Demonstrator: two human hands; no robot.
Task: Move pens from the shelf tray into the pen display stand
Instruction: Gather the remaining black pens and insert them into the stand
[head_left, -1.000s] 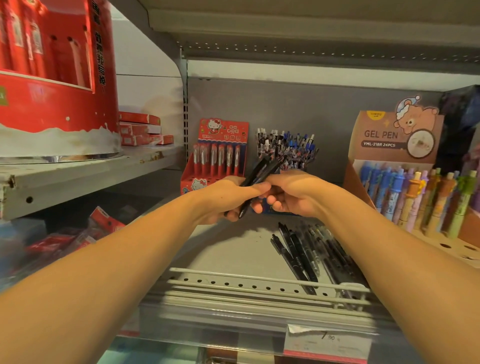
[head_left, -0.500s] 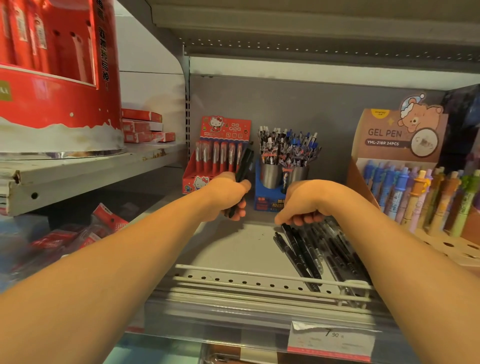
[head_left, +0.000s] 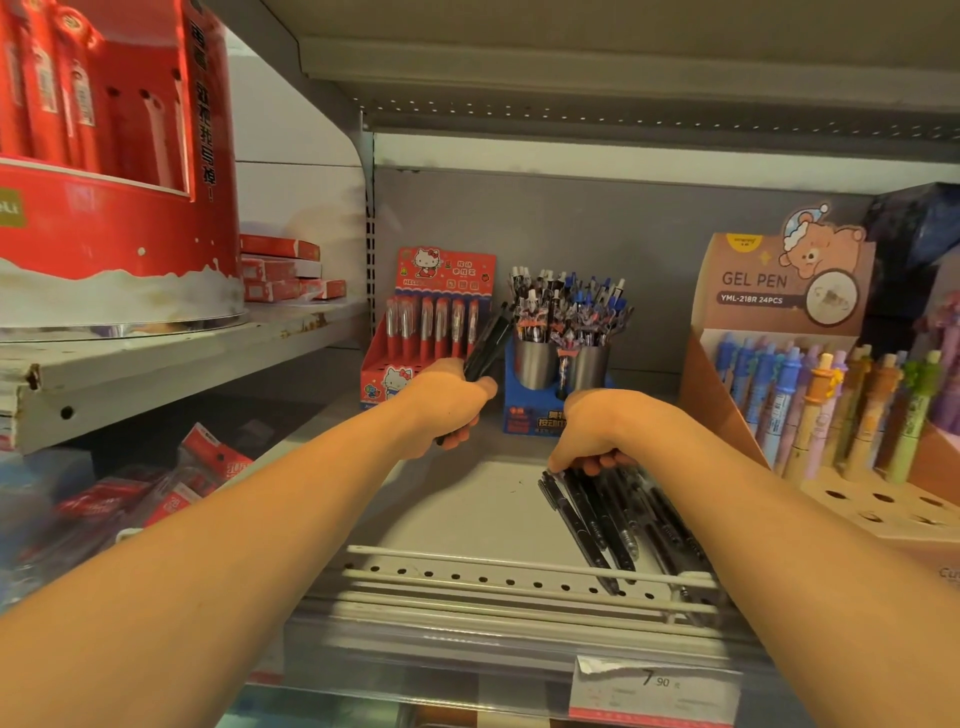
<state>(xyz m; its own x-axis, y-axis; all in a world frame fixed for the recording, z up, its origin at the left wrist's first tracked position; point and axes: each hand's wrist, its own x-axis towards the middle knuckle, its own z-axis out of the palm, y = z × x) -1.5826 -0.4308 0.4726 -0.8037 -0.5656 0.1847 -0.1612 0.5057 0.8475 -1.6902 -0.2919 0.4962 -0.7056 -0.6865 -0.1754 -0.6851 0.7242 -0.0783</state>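
Left hand (head_left: 451, 408) is wrapped round a small bundle of black pens (head_left: 485, 345); their upper ends stick out above the fist, the lower tips just show below it. Bundle's long axis leans up and away from us, tilted to the right, top ends toward the stand (head_left: 558, 379) that sits just beyond and right of that hand. We cannot tell which end is the writing tip.

Right hand (head_left: 597, 434) is down on the far end of the loose pens (head_left: 613, 519) on the shelf (head_left: 467, 509), fingers curled under at the pile. Whether it has one pinched yet we cannot tell; the fingertips are hidden beneath the knuckles.

Loose pens lie flat, roughly parallel, long axes running from the right hand back toward us and slightly right, near ends over the white rail (head_left: 519, 569) at the shelf lip.

Stand: blue base, two steel cups, both already crowded with pens standing upright, caps up.

Our judgement of the step: gathering, one pen at a time, passing to the left fist. To do it well:
- lift by the far end, draw along the pen's own axis so neighbours don't roll off the lip;
- keep every pen the same way round in the left bundle;
- keep the fist firm, since a loose bundle fans out;
- before dropping into a cup, turn the bundle upright, since little room looks left between the standing pens.

Red pen box (head_left: 434, 322) stands just behind the left hand; mind it on the swing across.
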